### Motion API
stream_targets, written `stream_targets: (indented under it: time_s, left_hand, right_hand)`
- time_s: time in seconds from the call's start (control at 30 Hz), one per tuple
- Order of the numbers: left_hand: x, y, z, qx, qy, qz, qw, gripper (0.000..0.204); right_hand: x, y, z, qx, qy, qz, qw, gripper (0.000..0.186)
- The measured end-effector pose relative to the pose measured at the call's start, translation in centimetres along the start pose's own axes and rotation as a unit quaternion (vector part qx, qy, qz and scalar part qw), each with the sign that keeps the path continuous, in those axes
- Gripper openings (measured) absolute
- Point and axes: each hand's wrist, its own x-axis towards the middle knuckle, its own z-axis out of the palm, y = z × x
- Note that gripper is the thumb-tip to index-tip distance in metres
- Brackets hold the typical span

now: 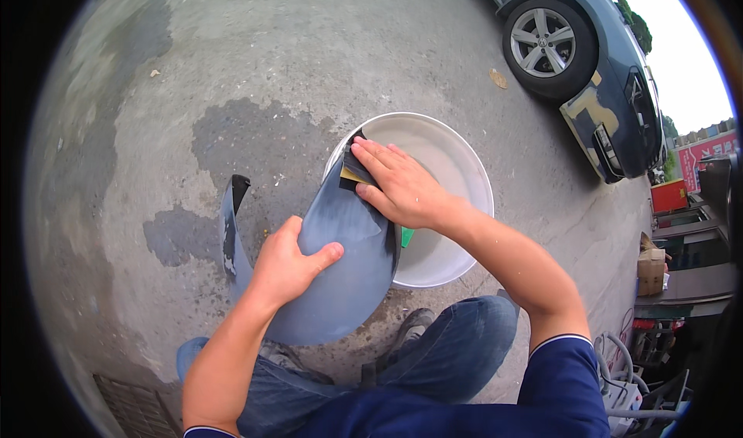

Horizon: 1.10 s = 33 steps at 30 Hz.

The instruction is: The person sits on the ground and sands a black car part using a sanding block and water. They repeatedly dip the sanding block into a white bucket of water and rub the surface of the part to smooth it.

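A smooth grey curved car body panel lies above my knees, its narrow far end over the rim of a round white basin. My left hand grips the panel's left edge, thumb on top and the fingers hidden beneath. Against the far end, my right hand presses a piece of dark sandpaper with its fingers close together. A yellowish layer shows at the sandpaper's edge. The basin holds cloudy water, and a green object shows in it beside the panel.
Left of the panel stands another curved grey piece with a dark edge. Wet patches mark the concrete. A grey-blue car with a filler-patched bumper is parked at the upper right. A cardboard box and hoses are at the right.
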Motion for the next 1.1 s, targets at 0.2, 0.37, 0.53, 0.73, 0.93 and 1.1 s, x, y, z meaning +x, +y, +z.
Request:
stream_targets:
  time_s: [0.2,0.37,0.53,0.73,0.93,1.1]
  left_hand:
    - [0.3,-1.0,0.0,-0.035,-0.015,0.0,0.999,0.048]
    - [-1.0,-2.9,0.1,-0.076,-0.001,0.05,0.996,0.048]
    - [-1.5,-1.3,-2.4,-0.067,0.024,0.072,0.995,0.047]
    - [-0.7,-0.2,-3.2,-0.021,-0.036,-0.017,0.999,0.046]
    - [-2.3,-1.7,-4.5,0.008,0.025,0.071,0.997,0.049]
    - [-1.9,-0.7,-7.6,0.111,0.026,0.149,0.982,0.053]
  right_hand:
    - [-1.9,-3.2,0.3,0.0,0.028,-0.083,0.996,0.069]
    - [-1.3,-3.1,-0.1,-0.017,0.066,-0.052,0.996,0.072]
    - [-1.1,-5.4,-2.4,-0.068,0.054,-0.12,0.989,0.076]
    - [-0.9,-6.8,0.3,-0.022,-0.013,-0.13,0.991,0.08]
    - [-0.1,-7.3,-2.0,-0.022,0.015,-0.143,0.989,0.081]
    - [-0.4,-9.2,-4.0,-0.011,0.049,-0.134,0.99,0.086]
